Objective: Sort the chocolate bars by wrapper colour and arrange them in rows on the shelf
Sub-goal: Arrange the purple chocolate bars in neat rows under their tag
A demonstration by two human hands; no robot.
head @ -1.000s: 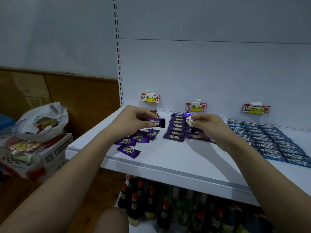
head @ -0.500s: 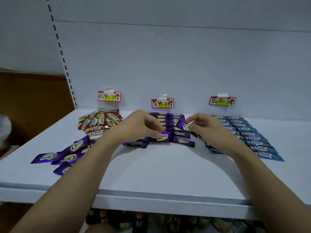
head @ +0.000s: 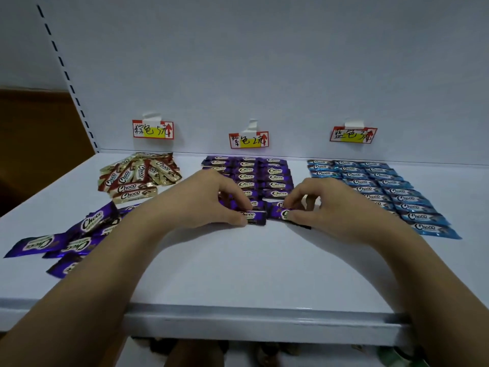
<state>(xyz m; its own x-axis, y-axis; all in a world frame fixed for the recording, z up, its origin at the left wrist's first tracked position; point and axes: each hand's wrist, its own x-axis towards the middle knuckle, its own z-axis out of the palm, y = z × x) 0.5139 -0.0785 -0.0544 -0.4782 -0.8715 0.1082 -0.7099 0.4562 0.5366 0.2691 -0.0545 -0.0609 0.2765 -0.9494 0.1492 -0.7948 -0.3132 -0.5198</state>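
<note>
On the white shelf (head: 238,263) purple chocolate bars (head: 275,178) lie in neat rows at the middle back. My left hand (head: 209,200) pinches a purple bar (head: 254,217) down on the shelf at the front of those rows. Beside it, my right hand (head: 328,205) pinches another purple bar (head: 279,213). Several loose purple bars (head: 79,234) lie scattered at the front left. A heap of brown and cream bars (head: 137,178) sits at the back left. Blue bars (head: 391,189) lie in rows at the right.
Three handwritten price tags (head: 248,140) are taped to the white back panel above the groups. The shelf's front edge (head: 264,321) runs across below my forearms. Items on a lower shelf (head: 264,353) show dimly underneath.
The view has shifted right and closer to the shelf. Both hands have come down from holding bars in the air to setting them on the shelf at the front of the purple rows.
</note>
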